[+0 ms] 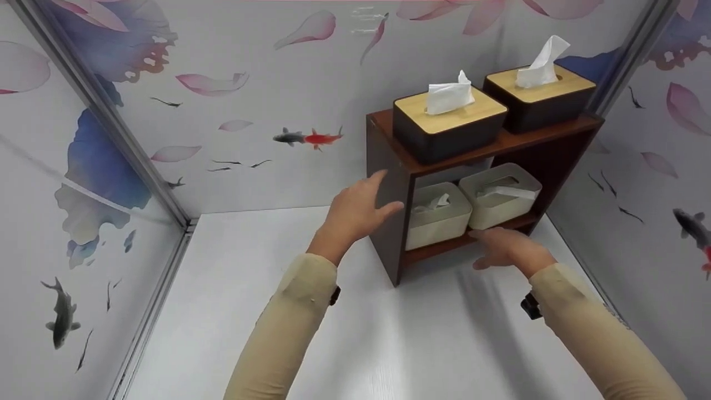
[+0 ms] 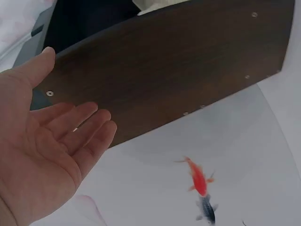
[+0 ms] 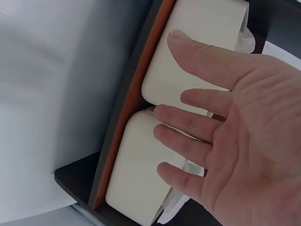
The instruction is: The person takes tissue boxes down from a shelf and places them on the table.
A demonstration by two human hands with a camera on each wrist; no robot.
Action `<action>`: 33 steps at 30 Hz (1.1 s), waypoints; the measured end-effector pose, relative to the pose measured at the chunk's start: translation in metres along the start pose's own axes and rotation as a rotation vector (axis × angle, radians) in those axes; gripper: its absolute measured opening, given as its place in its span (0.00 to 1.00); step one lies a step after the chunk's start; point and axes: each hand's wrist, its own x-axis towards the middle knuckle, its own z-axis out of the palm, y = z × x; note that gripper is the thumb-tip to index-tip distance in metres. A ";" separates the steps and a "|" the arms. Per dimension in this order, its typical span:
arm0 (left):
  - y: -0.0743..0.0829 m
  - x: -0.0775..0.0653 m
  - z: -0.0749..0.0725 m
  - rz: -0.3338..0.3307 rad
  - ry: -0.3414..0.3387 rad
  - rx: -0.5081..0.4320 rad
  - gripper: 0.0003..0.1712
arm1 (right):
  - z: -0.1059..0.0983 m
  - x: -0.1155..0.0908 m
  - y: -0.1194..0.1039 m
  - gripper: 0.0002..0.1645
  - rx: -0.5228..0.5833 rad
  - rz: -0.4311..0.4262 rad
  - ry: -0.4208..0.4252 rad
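My left hand [image 1: 356,212] is held beside the side panel of a small brown wooden shelf [image 1: 386,216], its fingers spread and relaxed. In the left wrist view its palm faces the dark panel, with nothing in it. In front of the lower level is my right hand [image 1: 510,250], fingers extended, near two cream tissue boxes [image 1: 441,225] [image 3: 141,165]. Whether its fingertips touch a box cannot be told. Two black tissue boxes with light wooden lids, a nearer one [image 1: 450,136] and a farther one [image 1: 541,105], sit on the shelf top with white tissues sticking out.
The shelf stands on a white floor [image 1: 250,311] in a corner. White panels printed with petals and fish form the back wall [image 1: 250,111], the left wall [image 1: 33,222] and the right wall [image 1: 655,200]. Metal strips [image 1: 83,89] run along their joints.
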 end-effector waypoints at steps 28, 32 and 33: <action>0.045 0.036 0.015 0.057 0.344 0.473 0.38 | -0.011 0.003 -0.008 0.41 -0.055 -0.138 0.102; 0.043 0.036 0.016 0.072 0.361 0.470 0.36 | -0.010 0.002 -0.007 0.41 -0.031 -0.118 0.098; 0.042 0.036 0.017 0.076 0.365 0.471 0.36 | -0.010 0.002 -0.006 0.41 -0.023 -0.113 0.096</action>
